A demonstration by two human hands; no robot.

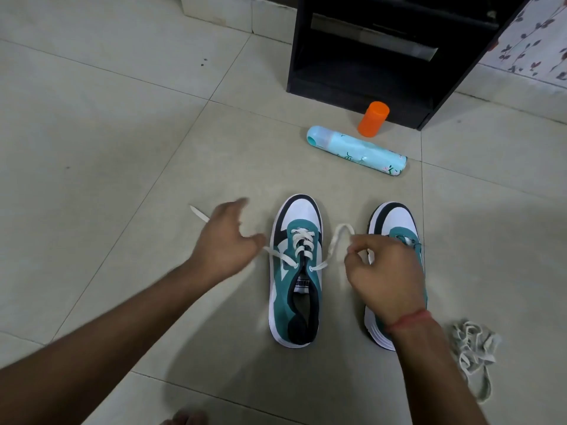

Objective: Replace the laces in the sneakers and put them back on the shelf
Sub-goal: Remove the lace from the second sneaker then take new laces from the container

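Note:
Two teal, white and black sneakers stand side by side on the tiled floor, toes pointing away from me. The left sneaker (294, 271) has a white lace (302, 243) threaded through its eyelets. My left hand (227, 240) holds the lace's left end, whose tip sticks out past the hand at the left. My right hand (383, 271) pinches the lace's right end, which loops up above the fingers. That hand covers much of the right sneaker (395, 222). A loose pile of old laces (472, 348) lies at the right.
A black shelf unit (383, 56) stands at the back. In front of it lie a light-blue spray can (356, 150) on its side and an upright orange cap (372, 118). My toes (187, 418) show at the bottom edge.

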